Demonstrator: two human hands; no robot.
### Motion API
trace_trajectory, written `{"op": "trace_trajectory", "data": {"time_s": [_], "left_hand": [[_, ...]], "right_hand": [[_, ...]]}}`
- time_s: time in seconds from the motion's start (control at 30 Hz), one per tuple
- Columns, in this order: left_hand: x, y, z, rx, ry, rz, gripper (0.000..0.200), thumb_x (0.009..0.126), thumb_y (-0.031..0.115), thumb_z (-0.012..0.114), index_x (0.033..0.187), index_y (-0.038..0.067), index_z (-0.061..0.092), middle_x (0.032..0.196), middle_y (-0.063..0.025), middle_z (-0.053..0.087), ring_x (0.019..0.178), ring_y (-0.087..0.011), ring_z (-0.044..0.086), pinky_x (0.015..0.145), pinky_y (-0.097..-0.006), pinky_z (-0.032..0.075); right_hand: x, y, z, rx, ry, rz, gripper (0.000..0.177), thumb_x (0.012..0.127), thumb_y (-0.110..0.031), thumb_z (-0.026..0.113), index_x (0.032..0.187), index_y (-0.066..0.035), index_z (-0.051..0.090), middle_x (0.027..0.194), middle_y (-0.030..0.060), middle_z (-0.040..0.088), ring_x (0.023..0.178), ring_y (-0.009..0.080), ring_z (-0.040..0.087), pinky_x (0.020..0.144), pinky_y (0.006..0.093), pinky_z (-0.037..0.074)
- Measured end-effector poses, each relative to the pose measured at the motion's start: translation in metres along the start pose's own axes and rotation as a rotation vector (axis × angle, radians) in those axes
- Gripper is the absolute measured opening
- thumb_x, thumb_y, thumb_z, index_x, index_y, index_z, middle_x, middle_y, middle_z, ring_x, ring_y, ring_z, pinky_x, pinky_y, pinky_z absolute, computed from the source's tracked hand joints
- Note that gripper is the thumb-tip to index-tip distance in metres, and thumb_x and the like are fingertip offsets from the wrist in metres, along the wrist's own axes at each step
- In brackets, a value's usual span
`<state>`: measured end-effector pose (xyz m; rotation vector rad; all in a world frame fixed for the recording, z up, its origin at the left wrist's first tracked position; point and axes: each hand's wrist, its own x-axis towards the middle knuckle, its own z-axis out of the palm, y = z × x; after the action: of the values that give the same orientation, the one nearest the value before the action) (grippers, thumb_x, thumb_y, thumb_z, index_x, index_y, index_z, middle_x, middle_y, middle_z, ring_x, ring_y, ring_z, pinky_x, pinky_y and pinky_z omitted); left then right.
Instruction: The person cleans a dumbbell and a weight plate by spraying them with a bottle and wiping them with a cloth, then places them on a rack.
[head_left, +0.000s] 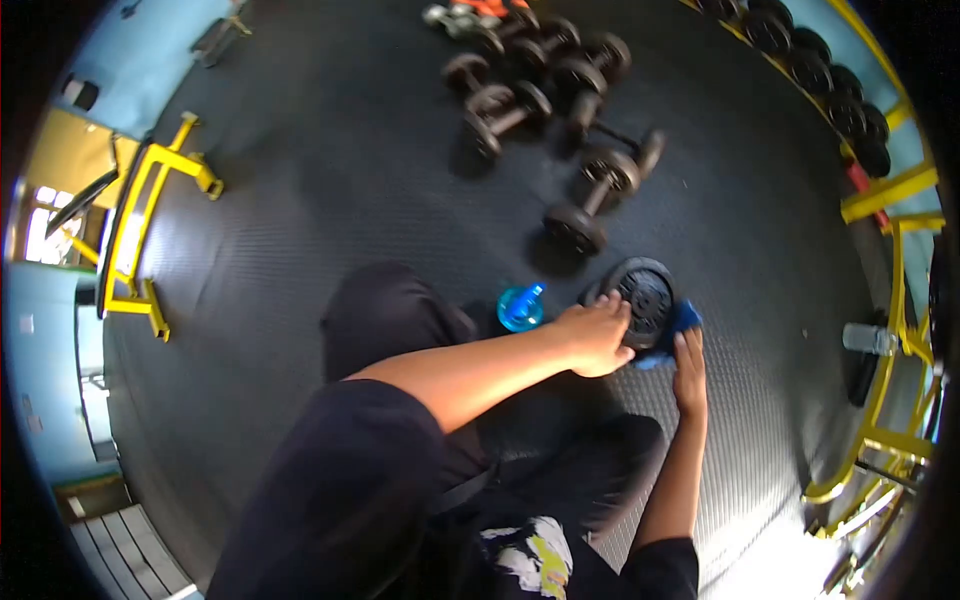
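Observation:
A round black weight plate (645, 295) is in front of my crossed legs, its face turned up toward me. My left hand (598, 335) grips its near left edge, with fingers over the rim. On the plate's right side, my right hand (690, 372) presses a blue cloth (655, 358) against the rim, fingers fairly straight and together. Part of the cloth is hidden behind the plate and fingers. Left of the plate, close to my left forearm, a blue spray bottle (519, 310) stands on the black floor mat (400, 200).
Several dumbbells (590, 205) lie on the mat ahead. A yellow bench frame (135, 225) stands at the left. A rack of dumbbells (810, 70) lines the far right, with yellow machine frames (880, 400) below it. A clear container (868, 340) is beside them.

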<state>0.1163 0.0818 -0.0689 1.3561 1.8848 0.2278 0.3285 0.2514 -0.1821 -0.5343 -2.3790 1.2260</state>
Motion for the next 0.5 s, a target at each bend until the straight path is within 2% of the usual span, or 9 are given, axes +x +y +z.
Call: {"op": "trace_trajectory", "data": {"time_s": [0.03, 0.07, 0.13, 0.17, 0.23, 0.33, 0.37, 0.43, 0.5], "left_hand": [[-0.002, 0.002, 0.008, 0.074, 0.005, 0.028, 0.074, 0.099, 0.041, 0.047, 0.149, -0.009, 0.023, 0.157, -0.0294, 0.018, 0.146, -0.0386, 0.024, 0.116, -0.0496, 0.028], [-0.001, -0.001, 0.017, 0.128, 0.059, 0.084, 0.074, 0.098, 0.038, 0.049, 0.146, -0.012, 0.025, 0.156, -0.0324, 0.017, 0.146, -0.0406, 0.024, 0.117, -0.0496, 0.028], [-0.008, 0.003, 0.021, 0.138, 0.066, 0.094, 0.078, 0.095, 0.038, 0.056, 0.145, -0.014, 0.025, 0.155, -0.0364, 0.014, 0.145, -0.0451, 0.022, 0.118, -0.0491, 0.026], [-0.008, 0.004, 0.024, 0.142, 0.057, 0.086, 0.082, 0.093, 0.038, 0.058, 0.146, -0.014, 0.023, 0.155, -0.036, 0.012, 0.146, -0.045, 0.02, 0.118, -0.0491, 0.026], [-0.007, 0.005, 0.029, 0.13, 0.06, 0.086, 0.085, 0.092, 0.039, 0.06, 0.147, -0.014, 0.021, 0.156, -0.0357, 0.01, 0.147, -0.0448, 0.017, 0.118, -0.0491, 0.025], [-0.008, 0.007, 0.025, 0.113, 0.025, 0.043, 0.09, 0.09, 0.039, 0.062, 0.149, -0.012, 0.017, 0.158, -0.0335, 0.005, 0.148, -0.0428, 0.013, 0.119, -0.0486, 0.024], [-0.009, 0.009, 0.022, 0.104, -0.019, 0.028, 0.09, 0.09, 0.039, 0.062, 0.15, -0.011, 0.017, 0.158, -0.0325, 0.004, 0.149, -0.0422, 0.012, 0.119, -0.0481, 0.023], [-0.008, 0.012, 0.021, 0.106, -0.086, -0.004, 0.091, 0.09, 0.041, 0.061, 0.151, -0.008, 0.015, 0.16, -0.0295, 0.002, 0.149, -0.0407, 0.01, 0.119, -0.0471, 0.023], [-0.006, 0.012, 0.024, 0.105, -0.088, -0.015, 0.091, 0.091, 0.044, 0.059, 0.151, -0.008, 0.015, 0.16, -0.0295, 0.004, 0.149, -0.0404, 0.011, 0.119, -0.0475, 0.022]], "right_hand": [[0.021, -0.036, -0.002, 0.081, -0.051, 0.267, 0.038, 0.102, -0.019, 0.047, 0.13, 0.007, 0.052, 0.141, 0.0227, 0.047, 0.136, 0.0344, 0.04, 0.115, 0.0391, 0.026], [0.022, -0.008, 0.001, -0.056, -0.065, 0.26, 0.04, 0.103, -0.023, 0.048, 0.13, 0.006, 0.053, 0.147, 0.0245, 0.041, 0.14, 0.036, 0.036, 0.117, 0.0401, 0.024], [0.042, 0.008, 0.001, -0.012, -0.083, 0.32, 0.044, 0.102, -0.027, 0.05, 0.13, 0.006, 0.054, 0.148, 0.0271, 0.041, 0.143, 0.0373, 0.033, 0.118, 0.0407, 0.021], [0.05, 0.024, 0.003, -0.054, -0.102, 0.319, 0.045, 0.102, -0.028, 0.051, 0.132, 0.005, 0.053, 0.143, 0.0242, 0.048, 0.136, 0.0321, 0.043, 0.114, 0.0392, 0.029], [0.098, -0.006, -0.002, 0.155, -0.208, 0.317, 0.04, 0.101, -0.026, 0.052, 0.129, 0.002, 0.056, 0.133, 0.0185, 0.059, 0.122, 0.0247, 0.055, 0.105, 0.0363, 0.038], [0.155, -0.016, 0.009, 0.117, -0.39, 0.343, 0.037, 0.1, -0.029, 0.053, 0.119, 0.001, 0.063, 0.116, 0.0136, 0.068, 0.106, 0.019, 0.06, 0.095, 0.0346, 0.045], [0.173, -0.021, 0.015, 0.108, -0.398, 0.337, 0.037, 0.1, -0.029, 0.053, 0.119, 0.001, 0.063, 0.116, 0.0136, 0.068, 0.106, 0.019, 0.06, 0.095, 0.0346, 0.045], [0.204, -0.038, 0.03, -0.115, -0.782, 0.379, 0.041, 0.097, -0.037, 0.055, 0.104, 0.001, 0.069, 0.106, 0.0158, 0.072, 0.099, 0.0261, 0.065, 0.09, 0.0374, 0.048], [0.219, -0.062, 0.057, -0.415, -1.041, 0.232, 0.043, 0.092, -0.038, 0.056, 0.1, 0.001, 0.071, 0.104, 0.0181, 0.072, 0.098, 0.0335, 0.067, 0.085, 0.0392, 0.051]]}}
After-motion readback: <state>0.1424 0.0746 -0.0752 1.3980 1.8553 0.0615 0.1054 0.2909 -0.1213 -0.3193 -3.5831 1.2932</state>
